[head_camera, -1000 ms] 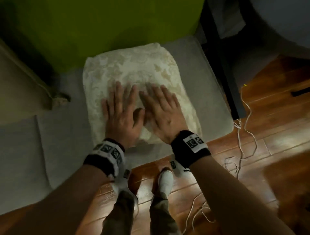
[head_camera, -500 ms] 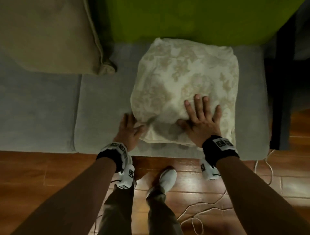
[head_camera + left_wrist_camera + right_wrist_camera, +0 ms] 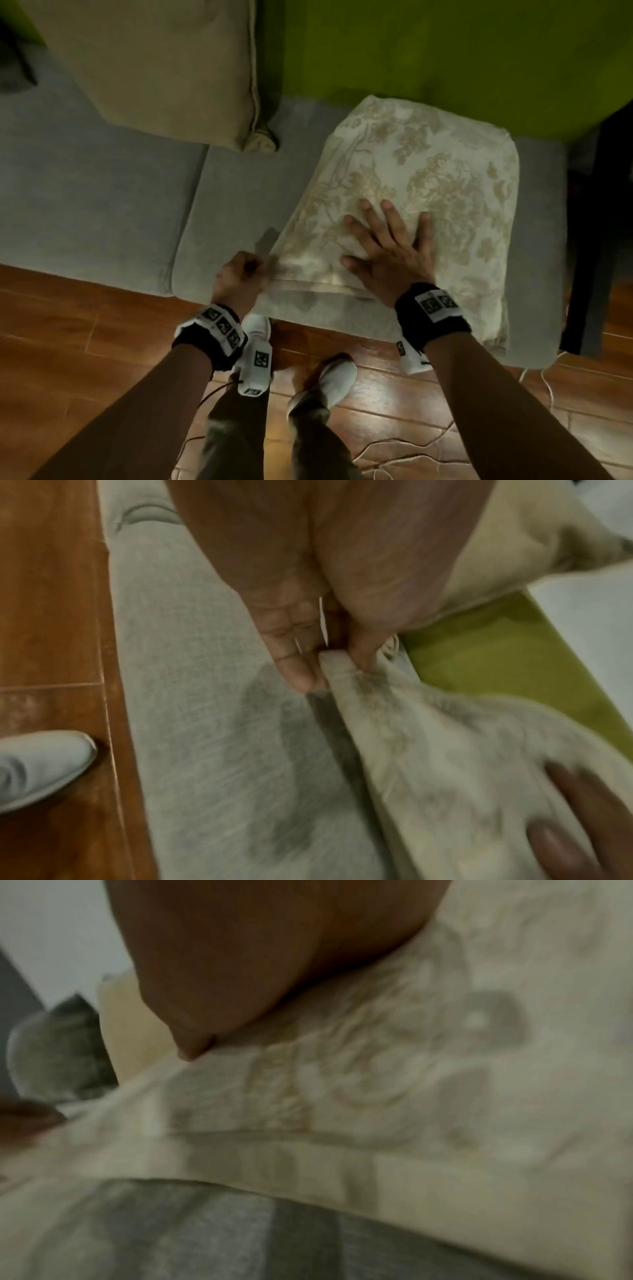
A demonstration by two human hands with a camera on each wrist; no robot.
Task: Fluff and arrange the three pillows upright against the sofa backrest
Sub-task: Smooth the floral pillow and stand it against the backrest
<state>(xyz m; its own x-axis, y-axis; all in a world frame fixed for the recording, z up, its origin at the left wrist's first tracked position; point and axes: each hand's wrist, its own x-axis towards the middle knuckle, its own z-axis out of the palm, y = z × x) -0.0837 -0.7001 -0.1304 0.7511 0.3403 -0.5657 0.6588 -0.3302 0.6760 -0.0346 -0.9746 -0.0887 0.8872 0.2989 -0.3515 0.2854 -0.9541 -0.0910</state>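
Note:
A cream floral pillow (image 3: 428,178) lies flat on the grey sofa seat (image 3: 233,192), its far edge near the green backrest (image 3: 445,44). My left hand (image 3: 239,274) pinches the pillow's near left corner (image 3: 346,669) between thumb and fingers. My right hand (image 3: 387,246) lies flat on the pillow's near part with fingers spread, pressing the fabric (image 3: 342,1096). A plain beige pillow (image 3: 164,68) leans at the back left. A dark grey pillow (image 3: 58,1053) shows blurred in the right wrist view.
The sofa's front edge runs along a wooden floor (image 3: 85,342), where my feet in white shoes (image 3: 335,377) stand. White cords (image 3: 411,452) lie on the floor at the right. A dark piece of furniture (image 3: 589,240) borders the seat's right end.
Both hands were pressing flat on the pillow's middle. The left hand slid off to the near left corner and pinched it; the right hand stayed flat on the near part.

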